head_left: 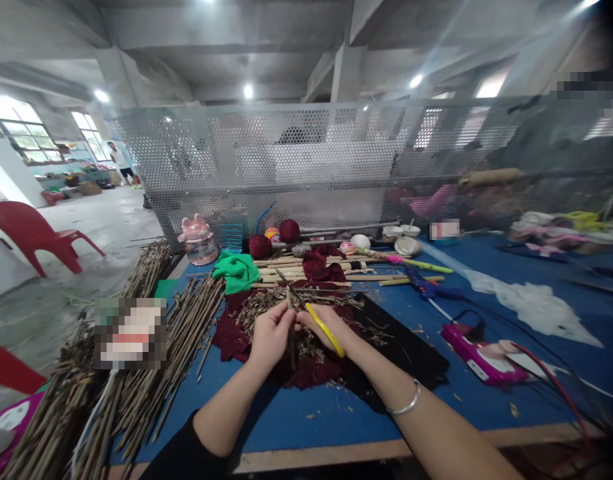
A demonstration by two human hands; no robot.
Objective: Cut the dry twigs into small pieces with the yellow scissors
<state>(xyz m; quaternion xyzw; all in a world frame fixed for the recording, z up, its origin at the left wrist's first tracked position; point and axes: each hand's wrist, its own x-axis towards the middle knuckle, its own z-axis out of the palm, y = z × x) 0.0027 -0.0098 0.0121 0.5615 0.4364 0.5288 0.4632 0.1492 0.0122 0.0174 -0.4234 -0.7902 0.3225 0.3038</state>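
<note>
Between the fingers of my left hand [270, 335] is a thin dried plant stalk [292, 350], held upright over the table. My right hand [331, 327] grips yellow-handled scissors [324, 329], whose dark blades point up and left beside the stalk's top. Whether the blades touch the stalk I cannot tell. Below my hands, a heap of dried plant scraps [254, 310] lies on a dark red cloth [231, 340]. A black cloth [411, 353] spreads out to the right of it.
Bundled stalks [186, 340] cover the table's left side. Behind my hands are a green cloth [236, 270], yarn balls [289, 231] and pale sticks [286, 272]. A blue glue gun [426, 285] and magenta power strip [479, 357] with cables lie right. A perforated metal screen [236, 160] stands behind.
</note>
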